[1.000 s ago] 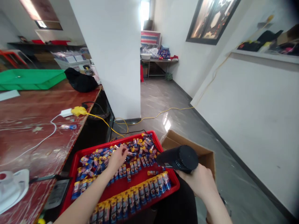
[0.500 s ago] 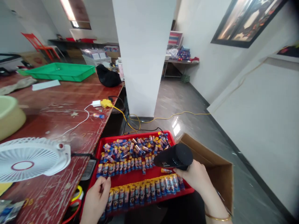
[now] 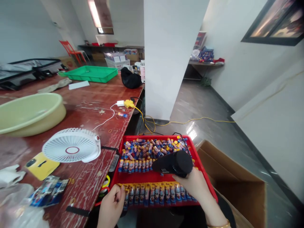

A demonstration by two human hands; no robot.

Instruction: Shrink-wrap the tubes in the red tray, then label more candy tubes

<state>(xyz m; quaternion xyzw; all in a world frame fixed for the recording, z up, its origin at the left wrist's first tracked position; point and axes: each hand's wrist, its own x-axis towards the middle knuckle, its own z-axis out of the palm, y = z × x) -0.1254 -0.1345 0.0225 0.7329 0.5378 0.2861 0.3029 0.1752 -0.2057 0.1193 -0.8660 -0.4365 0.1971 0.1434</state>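
My right hand point(image 3: 193, 183) grips a black hair dryer point(image 3: 174, 163) with a cord, its barrel tilted to the left low over the red tray point(image 3: 147, 178). The barrel hides part of the middle row of small wrapped tubes point(image 3: 136, 165). Along the tray's near side, a longer row of upright tubes point(image 3: 156, 193) with yellow tops and blue bottoms stands close together. At that row's left end is my left hand point(image 3: 114, 201), fingers curled closed; whatever they hold is hidden. Loose tubes point(image 3: 152, 147) lie piled at the tray's far side.
A cardboard box point(image 3: 239, 190) stands open right of the tray. On the red-brown table point(image 3: 99, 120) at left are a white fan point(image 3: 71, 147), a pale green basin point(image 3: 47, 110), a yellow phone point(image 3: 42, 166) and foil packets point(image 3: 51, 190). A yellow cable point(image 3: 190, 120) crosses the floor.
The view has turned left, so everything sits further right. The hair dryer has moved left relative to the tray, along the middle row. My left hand stays curled by the front row.
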